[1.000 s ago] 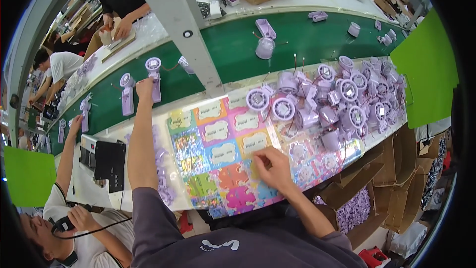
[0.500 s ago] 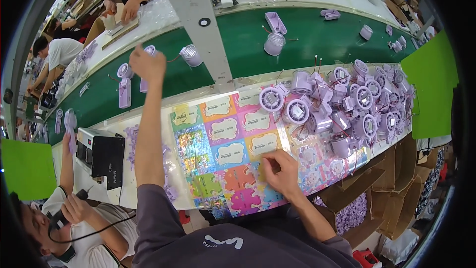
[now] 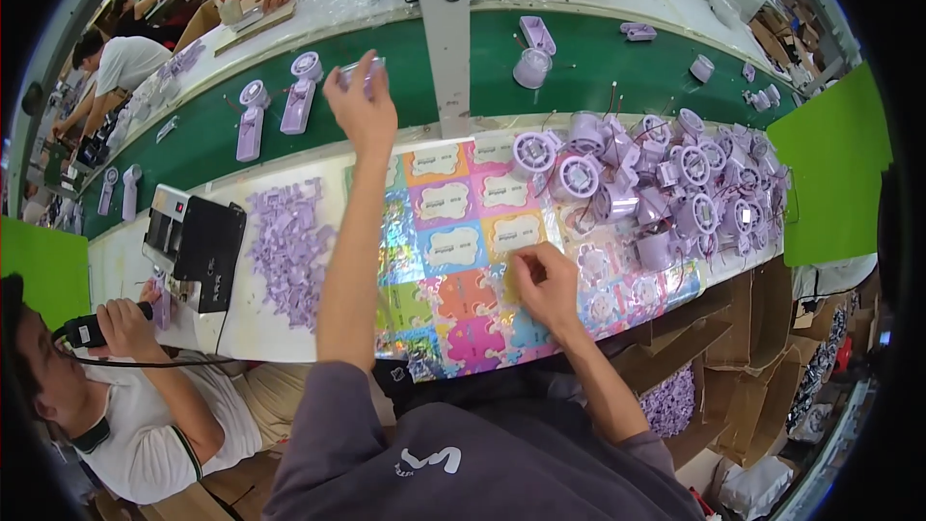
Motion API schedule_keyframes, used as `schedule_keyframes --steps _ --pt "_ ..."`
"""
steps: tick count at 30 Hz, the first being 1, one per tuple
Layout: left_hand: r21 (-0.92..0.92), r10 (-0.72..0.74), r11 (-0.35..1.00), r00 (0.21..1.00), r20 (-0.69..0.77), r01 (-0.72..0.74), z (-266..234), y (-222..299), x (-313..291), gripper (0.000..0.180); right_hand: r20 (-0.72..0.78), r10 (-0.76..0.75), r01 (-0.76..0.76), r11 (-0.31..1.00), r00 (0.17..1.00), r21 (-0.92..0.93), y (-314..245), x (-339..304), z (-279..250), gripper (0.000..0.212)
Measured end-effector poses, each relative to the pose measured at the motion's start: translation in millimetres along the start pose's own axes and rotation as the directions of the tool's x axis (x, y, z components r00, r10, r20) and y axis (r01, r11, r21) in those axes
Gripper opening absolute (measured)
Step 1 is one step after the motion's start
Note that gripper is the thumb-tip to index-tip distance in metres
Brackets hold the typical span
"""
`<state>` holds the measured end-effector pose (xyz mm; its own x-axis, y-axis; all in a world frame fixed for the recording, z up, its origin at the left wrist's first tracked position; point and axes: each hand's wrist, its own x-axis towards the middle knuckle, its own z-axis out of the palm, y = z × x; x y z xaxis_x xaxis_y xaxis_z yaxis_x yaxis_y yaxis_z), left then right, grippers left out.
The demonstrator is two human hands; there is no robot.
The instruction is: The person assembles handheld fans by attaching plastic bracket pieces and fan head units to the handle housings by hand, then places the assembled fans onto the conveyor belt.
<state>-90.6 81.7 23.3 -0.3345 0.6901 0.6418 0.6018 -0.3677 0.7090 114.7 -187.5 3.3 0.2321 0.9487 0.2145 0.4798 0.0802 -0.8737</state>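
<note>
My left hand [image 3: 365, 114] reaches over the green conveyor belt [image 3: 410, 53]. Its fingers are spread around a lilac cup-shaped part [image 3: 361, 75], partly hidden behind them; firm contact cannot be made out. Just left of it on the belt lies a lilac handheld fan body [image 3: 299, 101], with a second fan body [image 3: 251, 125] beyond. My right hand [image 3: 548, 287], loosely curled with nothing visible in it, hovers over or rests on a colourful printed sheet [image 3: 458, 294]. To its right, lilac fan heads [image 3: 675, 178] with thin wires lie heaped on the table.
Small lilac parts [image 3: 289, 251] are piled beside a black machine [image 3: 207, 246]. A co-worker at left holds a black power screwdriver [image 3: 96, 330]. A metal post [image 3: 446, 39] rises at the belt's near edge. Cardboard boxes [image 3: 762, 328] stand below right; a green panel [image 3: 830, 169] borders the table.
My left hand has left the fan body, now lying on the belt, and moved right to the cup-shaped part. My right hand stays curled over the sheet. The view has shifted left.
</note>
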Motion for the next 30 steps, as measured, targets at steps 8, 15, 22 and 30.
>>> schedule_keyframes --steps 8,15,22,30 --pt "-0.543 -0.376 0.734 0.910 0.177 0.409 -157 80 -165 0.039 0.094 0.110 -0.108 0.994 0.989 -0.028 9 9 2 0.010" --pt "-0.385 -0.186 0.847 0.882 0.434 0.368 -178 63 -220 0.036 0.150 -0.463 0.426 0.877 0.874 0.224 -99 64 86 0.010" --pt "-0.543 -0.214 0.711 0.873 0.439 0.447 -171 60 -216 0.032 0.571 -0.591 0.788 0.589 0.570 -0.177 -108 87 200 0.018" --pt "-0.561 -0.390 0.564 0.795 0.465 0.606 -172 51 -205 0.029 0.318 -0.584 0.647 0.750 0.746 -0.141 -107 101 157 0.032"
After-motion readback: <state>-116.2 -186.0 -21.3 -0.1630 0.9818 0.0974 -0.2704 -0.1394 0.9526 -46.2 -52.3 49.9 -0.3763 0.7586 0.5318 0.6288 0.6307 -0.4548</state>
